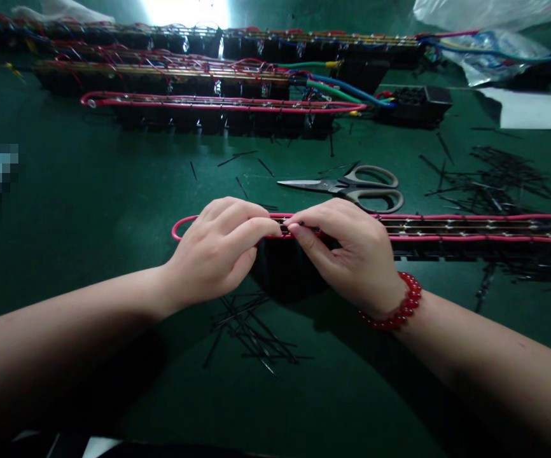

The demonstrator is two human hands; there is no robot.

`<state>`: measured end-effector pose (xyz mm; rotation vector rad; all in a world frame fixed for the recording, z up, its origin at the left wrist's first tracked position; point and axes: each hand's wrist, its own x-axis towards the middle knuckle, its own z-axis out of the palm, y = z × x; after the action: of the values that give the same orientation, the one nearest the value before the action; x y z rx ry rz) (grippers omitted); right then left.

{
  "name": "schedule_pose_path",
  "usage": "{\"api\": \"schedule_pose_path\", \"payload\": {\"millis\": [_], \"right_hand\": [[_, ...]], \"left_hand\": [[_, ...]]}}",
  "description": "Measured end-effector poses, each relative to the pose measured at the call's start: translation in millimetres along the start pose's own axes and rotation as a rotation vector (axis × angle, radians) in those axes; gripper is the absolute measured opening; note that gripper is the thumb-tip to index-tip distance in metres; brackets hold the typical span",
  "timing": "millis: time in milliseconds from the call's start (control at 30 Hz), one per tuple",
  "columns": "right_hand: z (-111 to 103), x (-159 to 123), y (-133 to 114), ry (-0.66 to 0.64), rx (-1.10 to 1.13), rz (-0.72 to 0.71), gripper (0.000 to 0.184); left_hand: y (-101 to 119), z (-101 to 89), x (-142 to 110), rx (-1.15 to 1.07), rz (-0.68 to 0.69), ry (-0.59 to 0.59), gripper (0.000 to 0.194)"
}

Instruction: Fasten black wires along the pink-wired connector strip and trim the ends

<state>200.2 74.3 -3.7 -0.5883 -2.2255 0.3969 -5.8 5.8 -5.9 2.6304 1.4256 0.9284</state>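
- Centre: right hand [356, 254] pinching a dark piece [303, 223]
- Centre-left: left hand [216, 245] curled over red wire [428, 238] — can't tell if gripping
- Above: scissors [326, 185]

Red cable [447, 239], centre to 3 o'clock: smooth plastic-looking sleeve, soft sheen; brassy rods [404, 227] inside it, shiny metal. Scissors [326, 185] at 2 o'clock: smooth metal blades, grips look plastic, fairly matt. Loose strips [256, 337] at 6 o'clock: black, plastic-looking, slight gloss. Beaded bracelet [411, 302] at 4 o'clock: glossy, smooth, material unclear. Bag [495, 11] at 2 o'clock: crinkled shiny plastic film. Tabletop [89, 165]: smooth, glare at 11 o'clock.
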Motion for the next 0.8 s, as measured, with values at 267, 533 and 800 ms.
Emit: {"api": "schedule_pose_path", "payload": {"millis": [267,533,800], "right_hand": [[2,-2,5,-0.044,-0.046,-0.07,0.01],[0,-2,3,-0.018,0.008,-0.043,0.007],[-4,-3,-6,0.04,0.12,0.166,0.009]], "left_hand": [[-1,-1.8,0,-0.032,0.025,-0.008,0.03],[1,-3.6,1,-0.034,0.027,-0.007,0.025],[6,-1.9,0,0.127,-0.157,-0.027,0.019]]}}
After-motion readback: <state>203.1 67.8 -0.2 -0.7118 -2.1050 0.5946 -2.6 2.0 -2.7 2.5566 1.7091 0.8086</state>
